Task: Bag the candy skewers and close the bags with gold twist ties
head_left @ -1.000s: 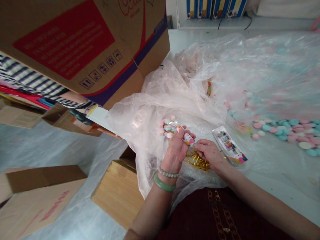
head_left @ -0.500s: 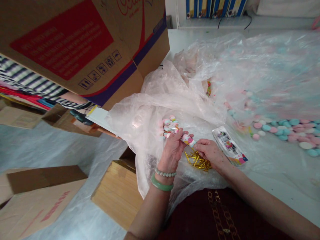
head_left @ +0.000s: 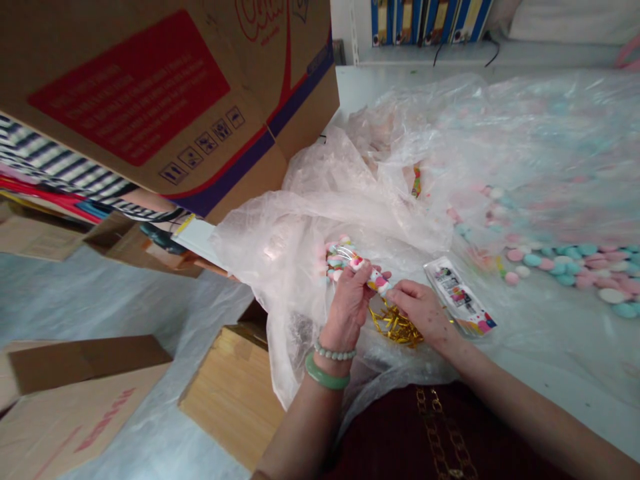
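Observation:
A small clear plastic bag (head_left: 379, 283) with a colourful dotted print is stretched between my hands. My left hand (head_left: 353, 293), with a beaded bracelet and a green bangle at the wrist, is closed round its middle. The fingertips of my right hand (head_left: 413, 303) pinch its near right end. Pastel candies (head_left: 338, 259) lie under and beyond the bag's far left end; whether some are inside it I cannot tell. Gold twist ties (head_left: 397, 325) are heaped below my right hand. Beside that hand lies a flat stack of printed clear bags (head_left: 460, 297).
Large clear plastic sheeting (head_left: 350, 200) drapes over the white table, with many pink, blue and white candies (head_left: 575, 263) on the right. A big carton (head_left: 200, 87) stands at the left, a striped sleeve (head_left: 55, 160) behind it. Open boxes (head_left: 90, 400) sit on the floor. Blue binders (head_left: 430, 23) stand at the back.
The bag and both hands have shifted very slightly in view, along with the whole scene. The left hand's grip and the right hand's pinch look the same.

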`<act>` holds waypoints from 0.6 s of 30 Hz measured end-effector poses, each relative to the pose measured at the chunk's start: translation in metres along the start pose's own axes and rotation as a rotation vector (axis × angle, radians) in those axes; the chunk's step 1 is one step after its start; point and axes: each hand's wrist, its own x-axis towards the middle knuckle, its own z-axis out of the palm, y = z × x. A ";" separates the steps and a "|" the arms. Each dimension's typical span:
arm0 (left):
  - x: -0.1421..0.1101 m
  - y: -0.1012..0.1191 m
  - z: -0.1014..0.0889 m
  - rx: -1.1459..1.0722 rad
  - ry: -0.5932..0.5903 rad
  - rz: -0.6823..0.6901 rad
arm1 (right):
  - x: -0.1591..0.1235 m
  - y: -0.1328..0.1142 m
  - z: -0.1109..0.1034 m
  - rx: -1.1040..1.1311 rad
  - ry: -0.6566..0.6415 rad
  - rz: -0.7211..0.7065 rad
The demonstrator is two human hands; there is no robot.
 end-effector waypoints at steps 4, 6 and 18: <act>-0.001 0.000 0.000 0.015 -0.013 0.022 | 0.006 0.008 -0.002 0.023 -0.015 0.048; -0.001 0.000 0.000 0.023 0.005 0.007 | 0.010 0.012 -0.003 -0.004 -0.014 0.053; 0.008 -0.001 -0.011 0.027 0.065 -0.103 | 0.009 0.006 -0.007 -0.099 -0.042 0.049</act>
